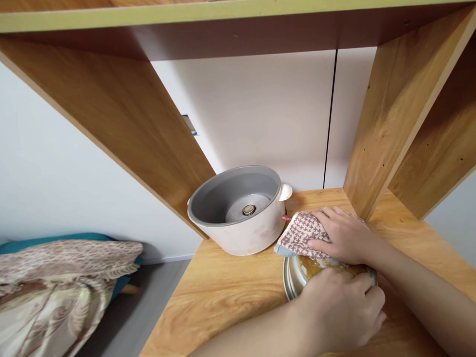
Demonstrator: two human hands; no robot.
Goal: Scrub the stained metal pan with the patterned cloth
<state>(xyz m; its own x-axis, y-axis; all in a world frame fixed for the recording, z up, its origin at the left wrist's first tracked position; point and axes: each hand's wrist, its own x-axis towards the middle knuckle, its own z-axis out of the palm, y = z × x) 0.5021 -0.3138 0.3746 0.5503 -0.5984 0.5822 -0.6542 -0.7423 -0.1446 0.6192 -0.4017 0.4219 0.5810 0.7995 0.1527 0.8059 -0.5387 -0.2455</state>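
Observation:
A metal inner pot point(292, 277) with a brownish, stained surface rests on the wooden top, mostly covered by my hands. My left hand point(340, 307) is closed on the near side of this pot, fingers curled out of sight. A brown-and-white houndstooth cloth point(303, 233) lies over the pot's far side. On top of it, my right hand point(340, 235) holds the cloth against the pot, thumb toward the left. Just left of the cloth stands the white rice cooker body point(245, 235), lidless and grey inside, with a round metal sensor at its bottom.
Wooden uprights point(401, 109) and a shelf point(238, 37) frame the work space, with a white wall panel point(253, 114) behind. At lower left, a patterned fringed blanket point(67, 287) drapes over a teal seat point(85, 237). The wooden top's left edge point(167, 297) drops to a grey floor.

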